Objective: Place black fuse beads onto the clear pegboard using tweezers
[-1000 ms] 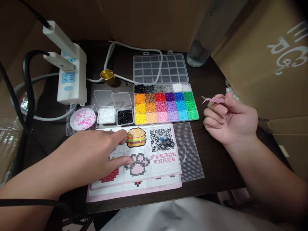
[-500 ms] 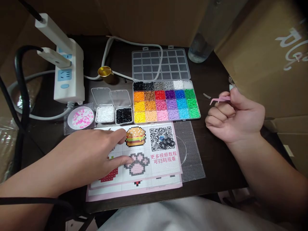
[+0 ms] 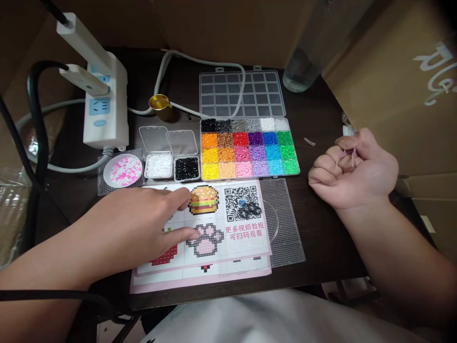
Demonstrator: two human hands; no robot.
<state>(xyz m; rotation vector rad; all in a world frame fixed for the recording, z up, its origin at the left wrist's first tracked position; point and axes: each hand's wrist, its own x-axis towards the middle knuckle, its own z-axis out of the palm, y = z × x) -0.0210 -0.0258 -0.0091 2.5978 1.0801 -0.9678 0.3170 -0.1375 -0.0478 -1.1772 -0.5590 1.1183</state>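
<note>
My left hand (image 3: 134,226) lies on the printed pattern sheets (image 3: 162,274), thumb and index finger stretched apart with nothing between them. Its thumb tip reaches the paw picture (image 3: 206,245), and its index finger is beside the burger picture (image 3: 203,200). To the right, my right hand (image 3: 360,174) is raised over the table, fingers curled around pink tweezers (image 3: 353,158), mostly hidden in the fist. Black beads (image 3: 250,209) lie over the QR code, inside the outline of a clear round dish. A clear pegboard (image 3: 285,228) lies partly under the sheets.
Behind the sheets are a bead box (image 3: 255,152) with its lid (image 3: 243,93) folded back, small boxes of white beads (image 3: 159,166) and black beads (image 3: 186,168), and a dish (image 3: 123,170) of pink and white beads. A gold cup (image 3: 160,105), power strip (image 3: 107,109) and clear bottle (image 3: 300,71) stand behind.
My right hand has turned the tweezers inward, so their bent tip no longer points out to the left. My left hand keeps its place on the sheets. The view has shifted slightly.
</note>
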